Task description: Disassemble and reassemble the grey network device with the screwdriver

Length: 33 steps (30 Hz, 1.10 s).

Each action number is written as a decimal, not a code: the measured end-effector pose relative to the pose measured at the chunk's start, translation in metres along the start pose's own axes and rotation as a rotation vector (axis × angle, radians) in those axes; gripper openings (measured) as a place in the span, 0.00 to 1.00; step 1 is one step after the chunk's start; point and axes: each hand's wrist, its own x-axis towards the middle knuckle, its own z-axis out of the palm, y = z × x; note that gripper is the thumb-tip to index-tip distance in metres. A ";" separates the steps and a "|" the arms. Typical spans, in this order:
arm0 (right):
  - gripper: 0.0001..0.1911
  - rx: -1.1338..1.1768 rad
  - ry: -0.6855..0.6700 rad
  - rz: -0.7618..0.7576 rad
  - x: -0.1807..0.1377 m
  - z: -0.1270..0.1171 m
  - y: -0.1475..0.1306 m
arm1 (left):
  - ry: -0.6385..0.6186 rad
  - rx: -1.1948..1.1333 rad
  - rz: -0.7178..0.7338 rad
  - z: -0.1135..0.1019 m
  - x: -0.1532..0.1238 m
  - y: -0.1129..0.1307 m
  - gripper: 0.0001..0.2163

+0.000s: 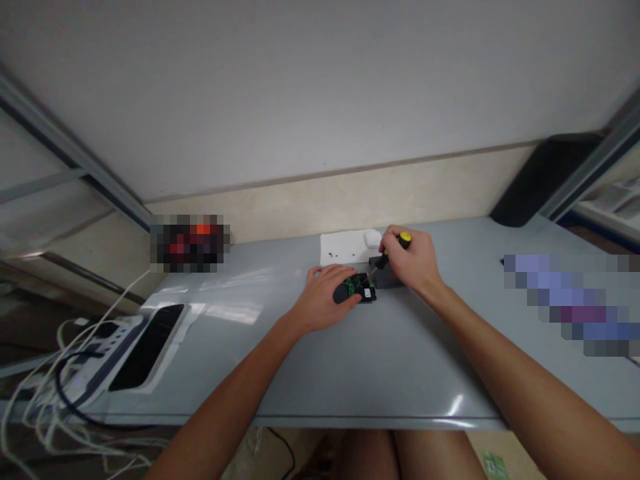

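My left hand (325, 297) is closed around a small black electronic device (369, 294) with its green circuit board exposed, holding it on the table. In my right hand (413, 257) is a screwdriver (404, 240) with a black and yellow handle, tilted so its shaft points down at the device's right end. Whether the tip touches the device is too small to tell. A dark flat piece (387, 278) lies beneath my right hand, beside the device. Behind both hands is a white sheet (343, 245) with several tiny dark bits and a white rounded object (372, 239) on it.
On the left of the grey table (350, 373) lie a phone (149, 347) and a white power strip (107, 360) with tangled cables (50, 407). A blurred dark red item (190, 243) sits at the back left. A black cylinder (543, 180) stands at the back right, near a blurred bluish item (565, 300).
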 end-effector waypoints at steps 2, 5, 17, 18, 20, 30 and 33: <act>0.15 -0.009 -0.003 -0.005 0.000 0.001 0.001 | 0.004 0.009 0.001 0.001 0.000 -0.001 0.20; 0.15 -0.019 -0.009 -0.010 -0.001 0.002 0.001 | -0.001 0.012 -0.004 0.001 0.000 -0.001 0.20; 0.14 0.015 -0.150 -0.019 0.003 0.000 -0.003 | -0.011 -0.005 -0.013 0.001 0.001 0.000 0.21; 0.14 0.031 -0.168 -0.027 0.003 0.000 -0.003 | -0.013 -0.005 -0.016 0.001 0.001 0.000 0.20; 0.14 0.115 -0.205 -0.039 0.004 0.002 -0.005 | -0.014 -0.004 -0.021 0.001 0.001 0.000 0.20; 0.24 0.559 -0.419 0.047 -0.004 0.014 -0.012 | -0.036 -0.056 0.014 -0.002 0.001 0.002 0.09; 0.28 0.672 -0.424 0.074 -0.004 0.016 -0.012 | -0.033 -0.049 0.018 -0.001 0.001 0.001 0.09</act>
